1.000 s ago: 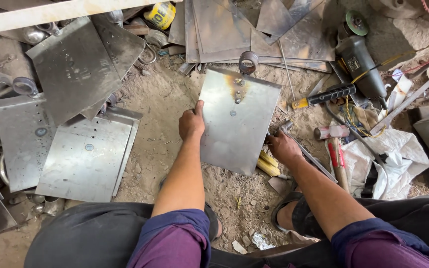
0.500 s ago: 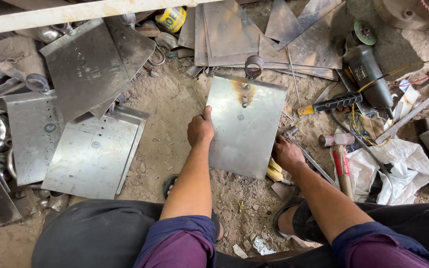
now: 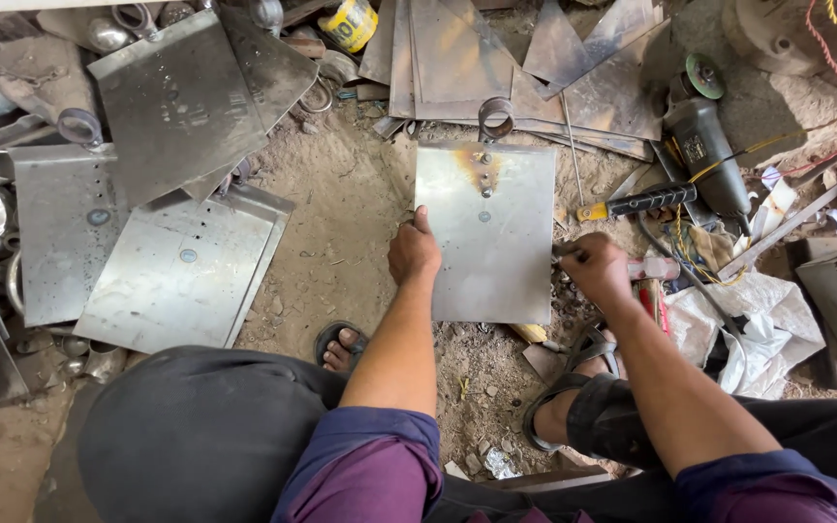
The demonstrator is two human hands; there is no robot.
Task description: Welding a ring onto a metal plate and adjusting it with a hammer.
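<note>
Lying on the sandy ground, stacked metal sheets (image 3: 181,271) are seen at left. The rectangular metal plate (image 3: 491,232) with a welded ring (image 3: 495,118) is gripped at its left edge by the left hand (image 3: 413,254); its right edge is clasped by the right hand (image 3: 597,271). An angle grinder (image 3: 704,145) is seen farther right.

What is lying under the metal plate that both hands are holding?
Sandy ground surrounds the metal plate, held by the left hand and right hand. What lies directly beneath is covered.
</note>
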